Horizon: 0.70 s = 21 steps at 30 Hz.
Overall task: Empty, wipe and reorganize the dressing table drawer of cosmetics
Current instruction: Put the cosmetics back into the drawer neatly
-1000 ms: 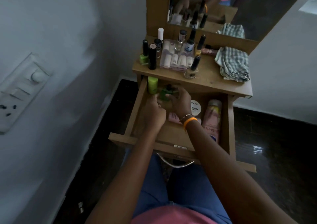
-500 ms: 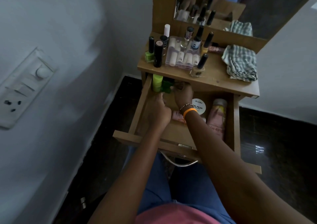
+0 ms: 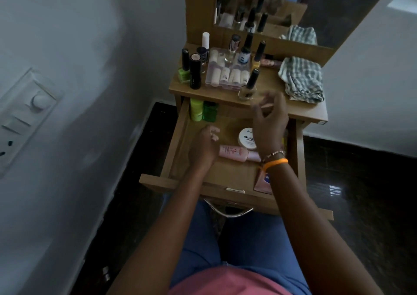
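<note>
A person's two bare hands hover over the open drawer [image 3: 180,145] of a wooden dressing table: the left hand [image 3: 204,146] hangs loosely curled and empty above the drawer floor, while the right hand [image 3: 269,123], fingers spread and holding nothing, is raised over the drawer's back edge. Inside the drawer, a lime-green tube [image 3: 195,109] and a green bottle [image 3: 210,111] stand in the far left corner, and a white nail-polish-remover jar [image 3: 246,137] and a pink bottle [image 3: 237,153] lying on its side sit mid-drawer. Above the drawer, nail polish bottles [image 3: 248,84] and a checked cloth [image 3: 302,80] crowd the tabletop.
</note>
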Tool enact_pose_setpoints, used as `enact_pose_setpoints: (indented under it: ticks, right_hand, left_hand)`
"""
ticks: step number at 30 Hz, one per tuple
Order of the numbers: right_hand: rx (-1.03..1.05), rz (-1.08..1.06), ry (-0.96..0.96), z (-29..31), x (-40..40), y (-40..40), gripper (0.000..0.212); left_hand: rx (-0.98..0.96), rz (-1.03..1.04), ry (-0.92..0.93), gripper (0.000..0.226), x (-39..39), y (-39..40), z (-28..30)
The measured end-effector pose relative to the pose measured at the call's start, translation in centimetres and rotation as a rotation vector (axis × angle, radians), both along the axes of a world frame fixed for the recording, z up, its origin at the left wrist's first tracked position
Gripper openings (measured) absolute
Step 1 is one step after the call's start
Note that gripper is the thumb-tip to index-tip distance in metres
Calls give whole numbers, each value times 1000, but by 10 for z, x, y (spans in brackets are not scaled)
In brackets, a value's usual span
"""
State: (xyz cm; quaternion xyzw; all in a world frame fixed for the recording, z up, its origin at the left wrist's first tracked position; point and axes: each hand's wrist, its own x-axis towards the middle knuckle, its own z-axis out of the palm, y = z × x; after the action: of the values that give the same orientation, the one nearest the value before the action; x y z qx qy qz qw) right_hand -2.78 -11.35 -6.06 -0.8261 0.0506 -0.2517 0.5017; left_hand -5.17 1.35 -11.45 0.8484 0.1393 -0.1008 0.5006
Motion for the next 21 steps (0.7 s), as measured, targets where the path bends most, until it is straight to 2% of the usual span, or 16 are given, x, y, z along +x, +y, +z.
enact_pose_setpoints:
  ticks: [5, 7, 10, 12, 14, 17, 21]
  right_hand:
    - [-77, 99, 131, 13, 40, -5, 51]
    - [-55, 102, 63, 18, 47, -8, 43]
    - [34, -6, -104, 32, 59, -12, 23]
    - [-31, -50, -71, 43, 73, -16, 31]
    - [-202, 22, 22, 50, 90, -21, 47]
    - [-483, 164, 62, 53, 107, -26, 50]
    - [-521, 171, 35, 54, 109, -32, 33]
  left_hand:
    - [-14, 3, -81, 28, -1, -5, -3]
    - [14, 11, -255, 28, -2, -9, 8]
    - [67, 27, -486, 29, 9, -17, 39]
    - [34, 56, -571, 35, 22, -25, 62]
    - [4, 19, -653, 43, 37, -33, 81]
    - [67, -109, -647, 44, 56, -40, 97]
    - [131, -132, -610, 35, 64, -43, 97]
